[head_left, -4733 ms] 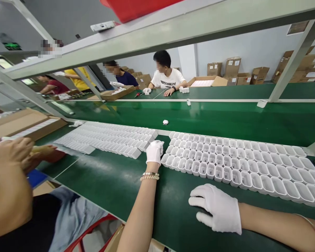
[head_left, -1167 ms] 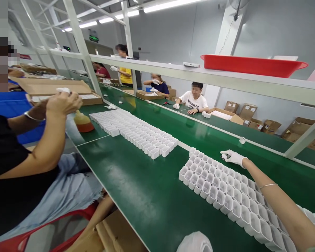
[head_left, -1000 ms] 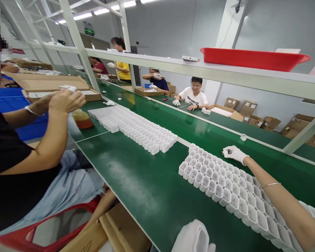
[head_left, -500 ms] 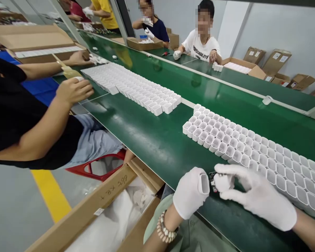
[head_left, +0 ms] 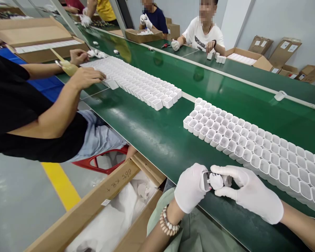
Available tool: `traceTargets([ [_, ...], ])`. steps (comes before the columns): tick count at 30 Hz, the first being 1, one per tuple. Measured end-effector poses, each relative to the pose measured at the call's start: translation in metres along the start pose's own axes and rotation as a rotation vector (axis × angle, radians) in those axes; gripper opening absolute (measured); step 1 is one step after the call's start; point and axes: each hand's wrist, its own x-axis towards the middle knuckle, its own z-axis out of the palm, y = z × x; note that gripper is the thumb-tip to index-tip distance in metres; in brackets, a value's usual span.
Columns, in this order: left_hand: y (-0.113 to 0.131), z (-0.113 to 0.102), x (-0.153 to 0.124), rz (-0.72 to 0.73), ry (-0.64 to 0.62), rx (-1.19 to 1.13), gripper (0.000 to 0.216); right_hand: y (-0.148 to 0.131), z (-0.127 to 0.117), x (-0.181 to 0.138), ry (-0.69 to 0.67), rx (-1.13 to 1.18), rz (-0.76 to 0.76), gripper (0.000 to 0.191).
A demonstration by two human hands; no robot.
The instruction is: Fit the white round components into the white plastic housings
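Gloved in white, my left hand [head_left: 189,188] is closed around a small white plastic cup [head_left: 206,180], its open end facing right. My right hand [head_left: 256,192], also gloved, pinches a rounded white part [head_left: 216,181] with small dark components on its left side. That part is at the mouth of the cup; how far it goes in is hard to make out. Just beyond my hands stand rows of open white cups [head_left: 254,148] on the green work surface [head_left: 157,140].
Another block of white cups [head_left: 144,84] stands farther left, by a co-worker in a black top [head_left: 28,105] holding a yellowish squeeze bottle [head_left: 68,67]. A cardboard box [head_left: 115,187] with white sheeting is below the table edge. More co-workers sit across the green line.
The white part in my right hand has moved left, from beside the cup to its mouth. My left hand keeps its hold. The black-topped co-worker's near hand has moved right to the cups.
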Motion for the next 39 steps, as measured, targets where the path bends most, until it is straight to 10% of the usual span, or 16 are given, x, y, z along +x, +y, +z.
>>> traceTargets([
  [28, -0.004, 0.009, 0.000, 0.052, 0.046, 0.108, 0.006, 0.008, 0.014, -0.008, 0.022, -0.270, -0.144, 0.030],
  [39, 0.006, -0.001, 0.001, -0.090, -0.002, 0.056, 0.014, 0.021, 0.031, 0.006, 0.286, -0.381, -0.583, 0.047],
])
